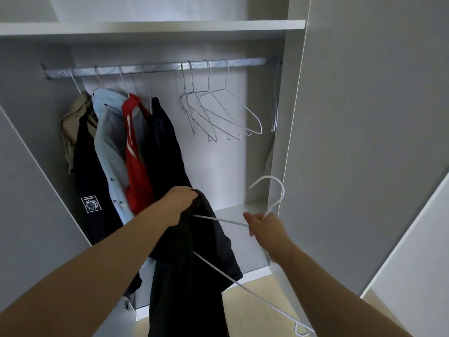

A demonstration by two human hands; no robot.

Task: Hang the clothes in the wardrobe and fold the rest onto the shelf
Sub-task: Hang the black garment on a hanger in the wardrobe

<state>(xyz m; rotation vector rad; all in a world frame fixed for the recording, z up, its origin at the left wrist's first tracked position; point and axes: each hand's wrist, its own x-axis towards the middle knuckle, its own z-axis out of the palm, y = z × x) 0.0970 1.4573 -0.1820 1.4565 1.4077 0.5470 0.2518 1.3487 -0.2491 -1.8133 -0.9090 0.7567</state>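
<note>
My left hand (181,203) grips the top of a black garment (192,276) that hangs down in front of the open wardrobe. My right hand (263,226) holds a white wire hanger (269,190) at its neck, hook pointing up. One arm of the hanger runs into the garment at my left hand; the other arm slants down to the lower right. On the rail (155,68) hang a beige garment (73,127), a dark one with a white patch (91,203), a light blue one (109,142), a red one (136,161) and a black one (165,147).
Several bare wire hangers (218,113) hang on the right half of the rail, one more at the far right (275,113). A shelf (155,26) spans above the rail. The wardrobe floor (245,237) is low, with an open door (364,142) on the right and wooden flooring below.
</note>
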